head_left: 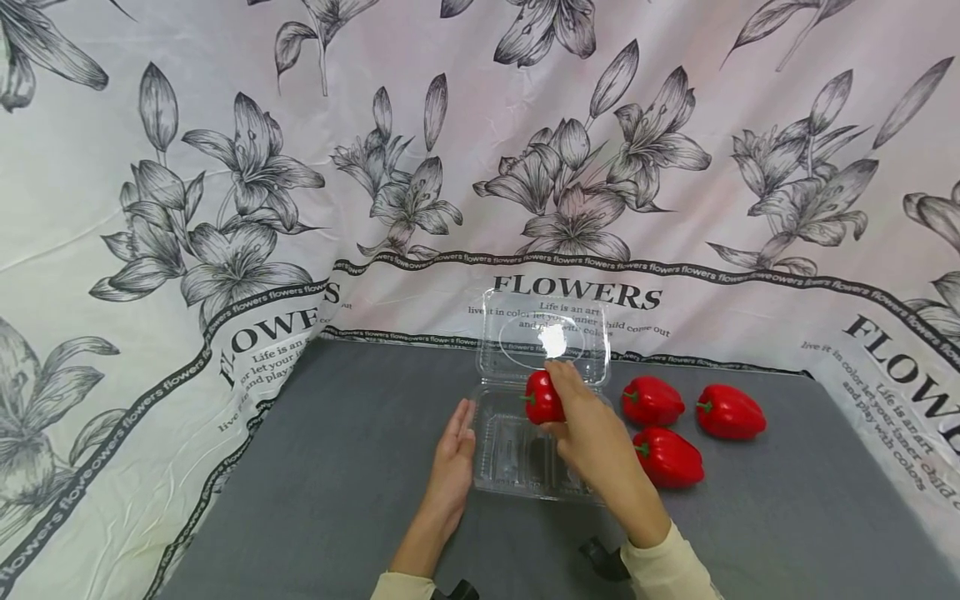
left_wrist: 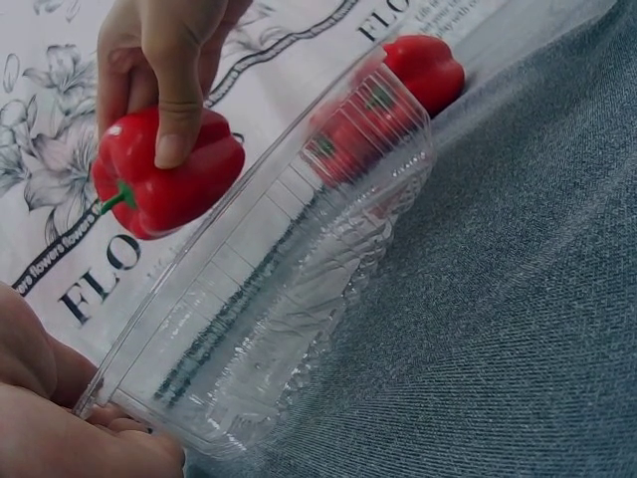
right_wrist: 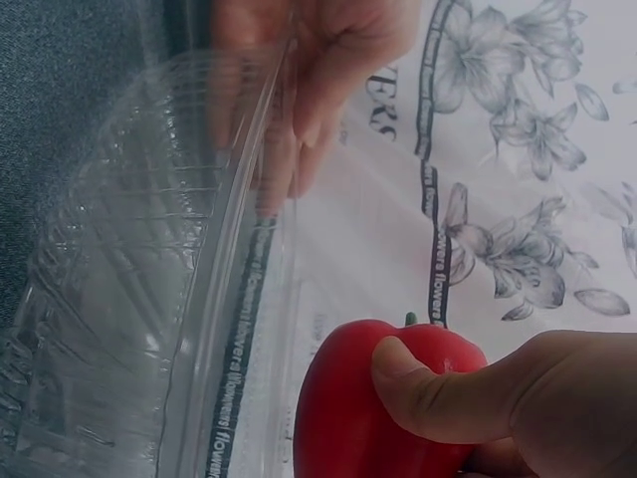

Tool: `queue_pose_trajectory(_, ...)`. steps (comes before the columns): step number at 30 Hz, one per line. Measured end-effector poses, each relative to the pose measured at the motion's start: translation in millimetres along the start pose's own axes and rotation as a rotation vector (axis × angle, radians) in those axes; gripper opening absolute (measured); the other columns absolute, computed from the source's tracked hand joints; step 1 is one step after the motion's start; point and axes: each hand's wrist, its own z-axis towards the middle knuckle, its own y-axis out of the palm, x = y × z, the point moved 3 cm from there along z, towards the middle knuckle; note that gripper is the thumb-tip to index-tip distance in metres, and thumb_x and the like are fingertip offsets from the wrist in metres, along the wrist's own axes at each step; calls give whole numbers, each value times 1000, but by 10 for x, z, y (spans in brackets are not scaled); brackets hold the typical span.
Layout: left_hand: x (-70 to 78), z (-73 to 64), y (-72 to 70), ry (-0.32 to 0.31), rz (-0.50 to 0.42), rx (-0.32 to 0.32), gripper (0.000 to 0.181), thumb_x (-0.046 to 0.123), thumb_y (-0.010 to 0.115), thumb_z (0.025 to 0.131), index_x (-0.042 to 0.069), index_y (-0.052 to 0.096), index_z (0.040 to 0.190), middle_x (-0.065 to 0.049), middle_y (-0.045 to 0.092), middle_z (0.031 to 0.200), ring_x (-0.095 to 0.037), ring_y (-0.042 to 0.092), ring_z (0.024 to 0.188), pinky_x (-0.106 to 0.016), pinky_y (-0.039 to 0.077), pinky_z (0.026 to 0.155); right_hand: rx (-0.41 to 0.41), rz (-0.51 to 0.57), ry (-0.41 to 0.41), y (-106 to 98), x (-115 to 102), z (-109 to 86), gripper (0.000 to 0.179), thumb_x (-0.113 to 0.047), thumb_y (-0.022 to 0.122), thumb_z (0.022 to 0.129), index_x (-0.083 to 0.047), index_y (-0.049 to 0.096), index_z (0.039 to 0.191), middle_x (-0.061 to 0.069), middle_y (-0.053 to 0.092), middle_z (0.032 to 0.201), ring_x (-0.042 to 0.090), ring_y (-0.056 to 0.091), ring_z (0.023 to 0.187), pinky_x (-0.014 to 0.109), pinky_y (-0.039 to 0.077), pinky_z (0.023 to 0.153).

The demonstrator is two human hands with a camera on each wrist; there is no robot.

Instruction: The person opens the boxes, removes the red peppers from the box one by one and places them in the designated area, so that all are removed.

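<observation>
In the head view, my right hand point(head_left: 592, 425) grips a red bell pepper point(head_left: 543, 398) with a green stem, up above a clear plastic clamshell container point(head_left: 510, 483). The right wrist view shows the thumb pressed on the side of that pepper point(right_wrist: 348, 408). My left hand point(head_left: 452, 454) holds the container's left edge; in the left wrist view, the rim point(left_wrist: 149, 319) runs between its thumb and fingers. The container's hinged lid point(head_left: 487, 342) stands raised at the back. Part of the tray is hidden behind my right hand and forearm.
Right of the container lie three more red bell peppers: one near the back point(head_left: 652, 401), one in front point(head_left: 669, 457) and one farther right point(head_left: 731, 412). They rest on a grey cloth surface point(head_left: 345, 467). A flower-printed curtain point(head_left: 420, 292) borders it behind and at both sides.
</observation>
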Motion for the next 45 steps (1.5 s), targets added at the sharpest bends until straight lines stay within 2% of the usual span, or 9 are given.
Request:
queue_pose_trajectory(11, -18, 12, 7, -4, -8, -14, 59, 3, 37, 113, 2, 16, 168, -15, 22, 175, -34, 8, 163, -56, 6, 130, 2, 3, 2, -17, 25, -10, 95, -3, 93, 77, -4, 45, 159, 19, 49, 161, 39, 42, 151, 65, 49, 106)
queue_pose_trajectory(20, -1, 14, 8, 1, -9, -22, 58, 4, 36, 114, 2, 15, 168, -14, 21, 175, -33, 7, 163, -56, 6, 131, 44, -10, -13, -89, 36, -38, 95, -1, 93, 76, -3, 46, 158, 22, 51, 158, 43, 49, 145, 60, 59, 92)
queue_pose_trajectory(30, -9, -1, -1, -4, -2, -14, 58, 5, 35, 115, 3, 14, 169, -13, 21, 175, -31, 7, 163, -56, 7, 131, 39, -11, 10, -192, 127, -68, 94, -1, 92, 77, -2, 45, 159, 21, 49, 159, 44, 45, 147, 62, 59, 91)
queue_pose_trajectory(35, 12, 12, 29, 8, 3, -18, 58, 4, 35, 114, 2, 14, 169, -14, 21, 175, -33, 6, 163, -56, 5, 130, 42, -11, 22, -265, 169, -67, 94, 1, 89, 79, -2, 42, 160, 23, 46, 161, 47, 51, 142, 54, 65, 77)
queue_pose_trajectory(38, 11, 6, 31, 14, 3, -15, 58, 4, 35, 114, 1, 14, 168, -14, 21, 175, -33, 6, 163, -57, 5, 130, 37, -6, 31, -295, 183, -81, 95, 1, 89, 80, -3, 41, 161, 23, 45, 162, 47, 51, 142, 56, 64, 78)
queue_pose_trajectory(42, 5, -6, 22, 18, 4, -13, 58, 5, 35, 114, 1, 14, 168, -14, 22, 175, -34, 6, 163, -58, 5, 130, 41, -3, 46, -328, 225, -104, 97, 1, 89, 78, -4, 40, 161, 22, 47, 161, 46, 47, 146, 64, 60, 88)
queue_pose_trajectory(45, 4, -10, 14, 19, 6, -12, 58, 5, 35, 114, 1, 14, 168, -15, 21, 175, -35, 7, 163, -59, 6, 130, 44, -2, 60, -361, 273, -123, 98, 1, 90, 78, -4, 40, 162, 22, 46, 161, 47, 46, 146, 65, 60, 86)
